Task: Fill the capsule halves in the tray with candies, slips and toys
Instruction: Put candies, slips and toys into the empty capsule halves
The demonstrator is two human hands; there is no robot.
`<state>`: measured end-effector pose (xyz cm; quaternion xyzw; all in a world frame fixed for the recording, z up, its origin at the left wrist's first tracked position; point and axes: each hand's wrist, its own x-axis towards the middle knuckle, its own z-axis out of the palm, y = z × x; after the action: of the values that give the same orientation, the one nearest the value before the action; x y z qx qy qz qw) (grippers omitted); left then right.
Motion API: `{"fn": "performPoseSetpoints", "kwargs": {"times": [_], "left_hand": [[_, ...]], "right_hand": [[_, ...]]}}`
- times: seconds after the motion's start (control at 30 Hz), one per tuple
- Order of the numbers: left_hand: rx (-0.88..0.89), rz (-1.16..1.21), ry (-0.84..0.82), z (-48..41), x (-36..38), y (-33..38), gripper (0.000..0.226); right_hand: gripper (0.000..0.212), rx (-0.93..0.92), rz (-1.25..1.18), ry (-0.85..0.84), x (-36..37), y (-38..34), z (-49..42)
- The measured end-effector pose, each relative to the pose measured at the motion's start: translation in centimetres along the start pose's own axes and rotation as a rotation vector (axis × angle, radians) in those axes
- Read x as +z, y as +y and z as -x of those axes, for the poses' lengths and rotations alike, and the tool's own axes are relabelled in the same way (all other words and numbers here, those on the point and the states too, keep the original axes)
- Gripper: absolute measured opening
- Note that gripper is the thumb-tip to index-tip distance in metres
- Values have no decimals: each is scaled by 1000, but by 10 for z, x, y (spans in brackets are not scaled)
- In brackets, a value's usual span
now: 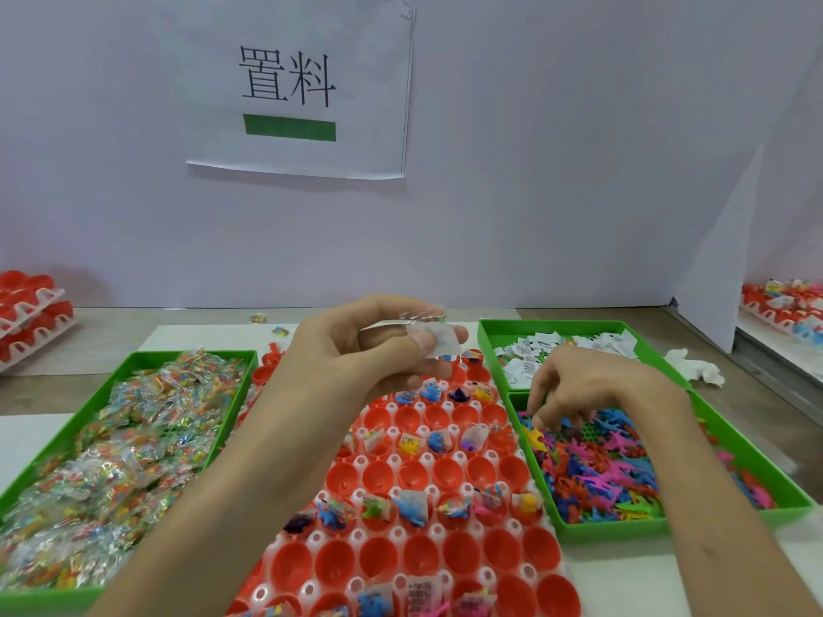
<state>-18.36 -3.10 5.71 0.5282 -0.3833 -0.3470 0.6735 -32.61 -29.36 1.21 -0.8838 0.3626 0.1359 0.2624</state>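
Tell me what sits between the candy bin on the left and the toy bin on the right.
The white tray of red capsule halves, some filled and some empty, fills that stretch in the head view. The left forearm reaches across it.

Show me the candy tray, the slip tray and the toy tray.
candy tray (95, 400), head view, left rim.
slip tray (556, 326), head view, far rim.
toy tray (614, 529), head view, near rim.
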Motion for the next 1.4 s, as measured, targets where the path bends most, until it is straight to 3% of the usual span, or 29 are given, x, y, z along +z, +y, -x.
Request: {"fn": "performPoseSetpoints", "kwargs": {"times": [0.53, 0.9, 1.1, 1.27, 1.4], "left_hand": [[12, -31, 15, 0, 2, 0, 31], [16, -37, 20, 0, 0, 3, 33], [19, -7, 20, 0, -2, 3, 21], [17, -20, 21, -1, -2, 3, 30], [10, -36, 28, -1, 0, 1, 33]], "right_hand": [[16, 39, -4, -42, 3, 1, 0], [10, 132, -309, 203, -10, 32, 6], [15, 150, -290, 170, -6, 32, -2], [20, 144, -402, 294, -2, 35, -10], [23, 176, -541, 540, 10, 31, -30]]}}
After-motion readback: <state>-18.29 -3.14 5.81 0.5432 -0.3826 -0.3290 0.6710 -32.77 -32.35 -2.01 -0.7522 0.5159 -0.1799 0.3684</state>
